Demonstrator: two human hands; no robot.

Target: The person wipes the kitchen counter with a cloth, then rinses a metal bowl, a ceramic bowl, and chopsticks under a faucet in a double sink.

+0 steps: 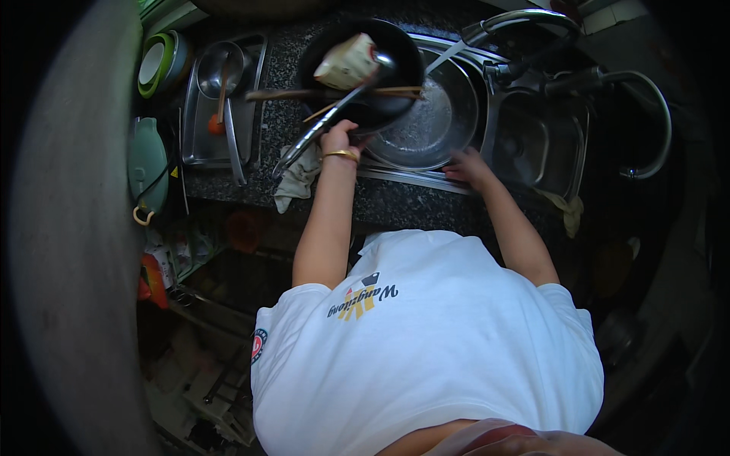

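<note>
My left hand [341, 139], with a gold-coloured bracelet at the wrist, grips the near rim of a black wok [393, 122]. Inside the wok lie a pale patterned bowl [345, 62] tipped on its side, a metal ladle [313, 126] with its handle sticking out towards me, and several wooden chopsticks [399, 91]. Just right of the wok, a wide metal basin [425, 128] sits in the left sink bowl, partly covered by the wok. My right hand [470, 168] is at the basin's near right rim; it is blurred, and its hold is unclear. Water [445, 57] streams from a chrome faucet [476, 35] into the basin.
A second sink bowl [536, 137] and a curved spout [661, 114] are on the right. A cloth [299, 176] lies on the speckled counter [399, 205]. Left stand a metal tray [197, 151] with a steel bowl [214, 68], stacked bowls [154, 62] and a green appliance [148, 162].
</note>
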